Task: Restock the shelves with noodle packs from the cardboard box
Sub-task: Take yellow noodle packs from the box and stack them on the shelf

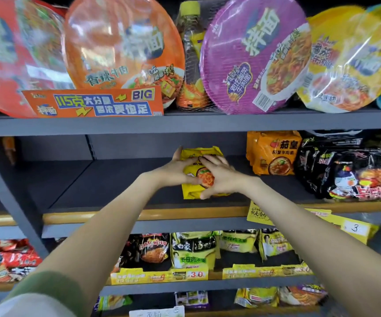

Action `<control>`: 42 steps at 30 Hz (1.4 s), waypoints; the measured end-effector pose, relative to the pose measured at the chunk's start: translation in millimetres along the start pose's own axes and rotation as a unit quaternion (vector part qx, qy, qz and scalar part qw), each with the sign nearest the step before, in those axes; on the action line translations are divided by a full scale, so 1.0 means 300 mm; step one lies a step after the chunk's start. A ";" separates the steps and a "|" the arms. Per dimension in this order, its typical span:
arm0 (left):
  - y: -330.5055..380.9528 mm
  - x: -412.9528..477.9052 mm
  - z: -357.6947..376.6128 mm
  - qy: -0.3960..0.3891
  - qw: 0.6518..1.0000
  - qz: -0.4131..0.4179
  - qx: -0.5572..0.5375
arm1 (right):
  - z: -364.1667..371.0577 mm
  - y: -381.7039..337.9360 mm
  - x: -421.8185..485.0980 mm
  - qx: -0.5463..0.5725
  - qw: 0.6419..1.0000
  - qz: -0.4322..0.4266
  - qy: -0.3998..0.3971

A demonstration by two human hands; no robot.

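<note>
A yellow noodle multipack [193, 191] stands on the middle shelf [107, 186], a little left of an orange multipack [273, 153]. My left hand [177, 169] wraps its left side, fingers reaching over the top edge and thumb on the front. My right hand [219, 177] lies spread on the pack's front and right side, thumb curled under near the lower edge. Both forearms reach up from below. The cardboard box is out of view.
Black noodle packs [349, 170] fill the shelf's right end. Big bowl noodles [256, 56] and a netted bottle [190, 58] line the top shelf. More packs [194, 250] and price tags [355, 228] sit below. A grey upright [6, 186] bounds the left.
</note>
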State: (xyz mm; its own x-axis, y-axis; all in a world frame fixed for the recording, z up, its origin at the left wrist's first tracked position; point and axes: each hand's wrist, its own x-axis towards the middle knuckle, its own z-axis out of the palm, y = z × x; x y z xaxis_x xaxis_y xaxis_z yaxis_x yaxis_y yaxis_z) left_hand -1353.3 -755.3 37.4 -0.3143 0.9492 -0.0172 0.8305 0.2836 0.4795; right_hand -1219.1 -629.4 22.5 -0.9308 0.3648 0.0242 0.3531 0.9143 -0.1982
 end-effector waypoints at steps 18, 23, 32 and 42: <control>-0.063 0.431 0.099 0.184 0.968 0.129 0.111 | 0.075 0.251 0.300 -0.094 0.980 0.068 0.164; -0.110 0.565 0.142 0.259 0.885 0.064 0.382 | 0.095 0.378 0.380 -0.191 0.964 0.029 0.181; -0.156 0.664 0.190 0.240 0.869 0.051 0.431 | 0.129 0.408 0.424 -0.334 0.907 0.033 0.253; -0.028 0.730 0.255 0.244 0.867 0.043 0.432 | 0.131 0.448 0.379 -0.292 0.922 0.139 0.211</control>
State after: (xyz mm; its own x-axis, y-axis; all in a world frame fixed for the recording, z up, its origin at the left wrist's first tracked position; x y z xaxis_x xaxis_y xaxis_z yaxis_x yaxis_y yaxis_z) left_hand -1394.0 -539.2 -37.6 -0.2159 0.8610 0.4605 0.8294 0.4106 -0.3788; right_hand -1281.3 -471.9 -39.8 -0.7209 0.5222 0.4556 0.6775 0.6695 0.3047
